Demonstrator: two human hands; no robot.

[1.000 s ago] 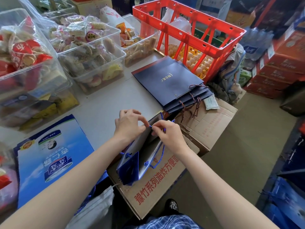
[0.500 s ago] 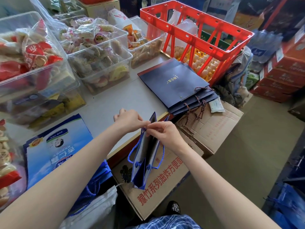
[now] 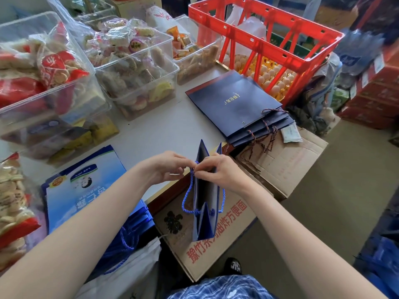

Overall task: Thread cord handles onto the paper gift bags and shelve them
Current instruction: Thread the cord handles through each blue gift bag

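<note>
— Why is everything crowded to the far side of that pale grey surface (image 3: 151,134)?

— To leave working room, I'd say. The red plastic lattice crate (image 3: 265,37) sits out at one o'clock with trays of eggs showing beneath it, and the clear plastic tubs of wrapped snacks (image 3: 133,67) run from ten to eleven o'clock. The near edge is left for the bags.

— And the dark pile by the crate?

— A stack of flat navy paper gift bags (image 3: 235,104), at about one o'clock from the hands, lying with their mouths over the surface's edge so the twisted dark cords hang free above the brown cardboard cartons (image 3: 287,160) below. They look finished.

— So which bag is in hand?

— The blue paper gift bag (image 3: 204,203), dead centre, held up clear of the surface with its mouth facing the person, so the holes in its rim are within reach. A twisted blue cord handle (image 3: 187,195) loops down its left side, another down the right.

— What's each grip doing?

— The left hand (image 3: 166,167) pinches the cord's end at the bag's top rim with fingertips closed tight. The right hand (image 3: 222,171) curls its fingers round the rim from the other side, steadying it. My guess is a knot or cord end is being worked at the hole. Shelving hasn't begun.
</note>
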